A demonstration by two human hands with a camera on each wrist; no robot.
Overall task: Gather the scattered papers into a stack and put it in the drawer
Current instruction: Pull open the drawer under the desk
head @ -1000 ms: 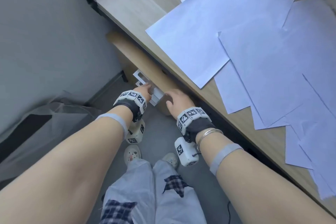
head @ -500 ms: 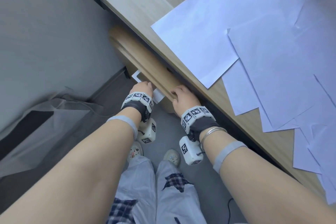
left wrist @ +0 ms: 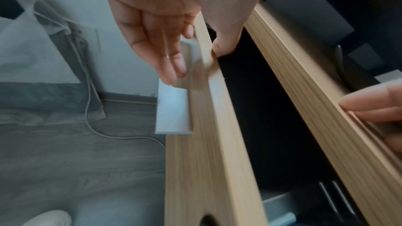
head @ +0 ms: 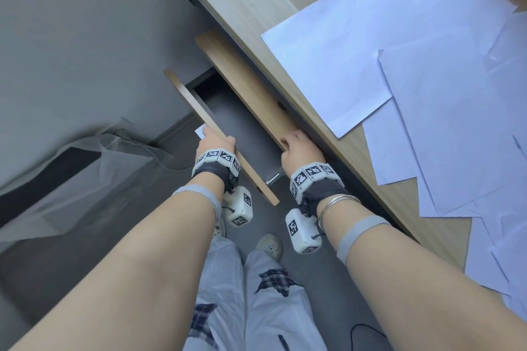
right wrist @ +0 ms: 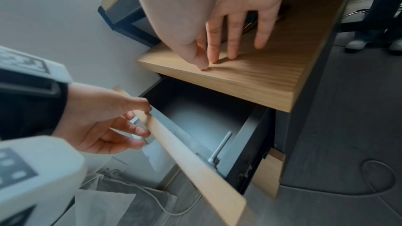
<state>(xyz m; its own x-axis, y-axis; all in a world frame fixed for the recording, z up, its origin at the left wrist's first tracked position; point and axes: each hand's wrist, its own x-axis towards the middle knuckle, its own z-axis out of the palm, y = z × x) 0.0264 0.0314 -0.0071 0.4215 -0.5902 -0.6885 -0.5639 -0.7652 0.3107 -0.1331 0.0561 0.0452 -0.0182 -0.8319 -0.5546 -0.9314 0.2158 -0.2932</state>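
We are pulling the drawer (head: 225,134) open beneath the bench (head: 251,6): our left hand (head: 218,141) is gripping the drawer's wooden front panel, thumb hooked over its top edge and fingers (left wrist: 172,64) lying on the pale handle (left wrist: 173,109) on its outer face, while our right hand (head: 298,148) is resting flat, fingers straight, against the closed drawer front above. Half a second ago the drawer was barely cracked; now its dark, bare interior is showing, so the stack has somewhere to go. The papers (head: 399,71) are lying scattered on the bench above the drawer, as before, not yet gathered.
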